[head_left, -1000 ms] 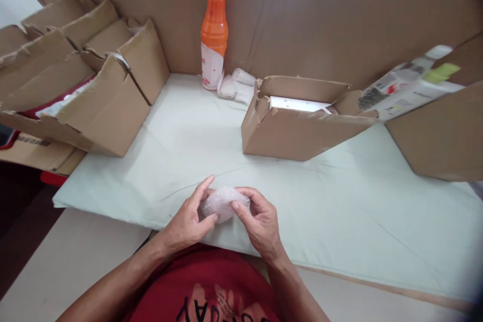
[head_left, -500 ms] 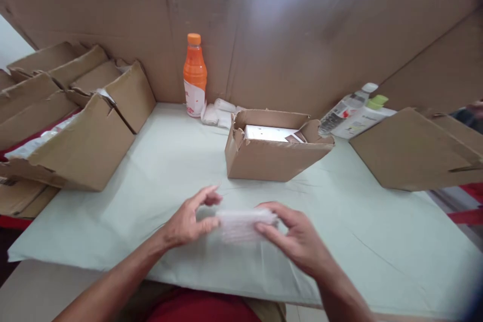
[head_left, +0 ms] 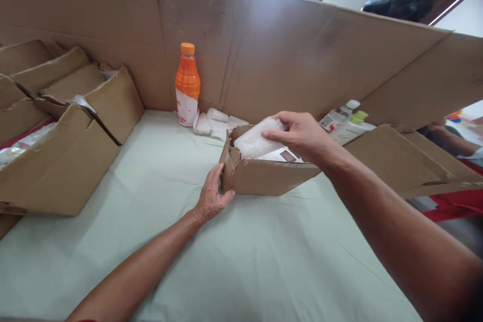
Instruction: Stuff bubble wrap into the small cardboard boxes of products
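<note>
White bundle [head_left: 252, 142] pinched in right hand [head_left: 302, 133], left hand [head_left: 210, 198] spread against the box [head_left: 264, 178] below (looks like tucking-in from here); next probably calls for easing down.

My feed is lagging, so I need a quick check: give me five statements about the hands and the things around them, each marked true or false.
1. The right hand grips the white bundle. True.
2. The left hand is wrapped around the orange bottle. False: the left hand is at the left end of the cardboard box.
3. The bundle is at the open top of that box. True.
4. The orange bottle lies on its side. False: the orange bottle stands upright.
5. The white rolls are inside that box. False: the white rolls lie outside it, beside the bottle.
</note>
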Motion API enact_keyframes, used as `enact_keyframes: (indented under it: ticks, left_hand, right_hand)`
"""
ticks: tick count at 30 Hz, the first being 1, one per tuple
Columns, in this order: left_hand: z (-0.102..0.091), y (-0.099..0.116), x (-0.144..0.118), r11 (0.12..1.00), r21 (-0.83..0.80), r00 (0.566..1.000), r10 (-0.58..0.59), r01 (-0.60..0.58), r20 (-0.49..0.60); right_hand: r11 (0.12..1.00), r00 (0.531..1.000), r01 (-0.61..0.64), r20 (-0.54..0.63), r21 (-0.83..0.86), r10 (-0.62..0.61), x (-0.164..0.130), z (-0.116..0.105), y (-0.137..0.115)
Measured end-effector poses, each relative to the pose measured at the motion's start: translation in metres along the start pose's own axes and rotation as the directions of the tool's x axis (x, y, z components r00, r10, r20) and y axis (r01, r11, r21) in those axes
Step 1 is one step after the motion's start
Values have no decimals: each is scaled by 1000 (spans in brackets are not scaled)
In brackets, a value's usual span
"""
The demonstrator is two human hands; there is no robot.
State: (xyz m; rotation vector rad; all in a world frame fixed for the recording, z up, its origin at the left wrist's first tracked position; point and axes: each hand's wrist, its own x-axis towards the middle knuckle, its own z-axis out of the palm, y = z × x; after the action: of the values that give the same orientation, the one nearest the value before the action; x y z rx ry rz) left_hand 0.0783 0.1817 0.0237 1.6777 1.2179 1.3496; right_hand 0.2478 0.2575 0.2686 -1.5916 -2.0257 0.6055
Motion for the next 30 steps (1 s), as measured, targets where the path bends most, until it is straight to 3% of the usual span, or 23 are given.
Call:
enact_keyframes:
  ticks: [3,6,8,14,19,24,30]
  left_hand:
    - [-2,-1,-1,1000,14,1000,17,-17,-9]
    - [-1,-3,0,999,22,999,26,-26,-21]
    - [1,-4,0,999,24,999,37,-36,-31]
    - [4,-4,-1,998,23,996,64,-62,-64]
    - [3,-4,0,996,32,993,84,-81,-78]
    - [3,-3,0,996,41,994,79,-76,-76]
    - [4,-4,0,997,38,993,73,-70,-89]
  right_hand:
    - [967,996,25,84,-252,-4,13,14,-13]
    - [835,997,53,74,-547,-15,17,19,-23]
    - [765,998,51,62,-642,-15,17,23,-28]
    - [688,976,166,218,-707,-12,16,52,-37]
    - [708,973,158,231,-688,8,22,48,-38]
    - [770,927,177,367,-613,80,34,55,-38]
    - [658,952,226,306,-719,7,25,72,-41]
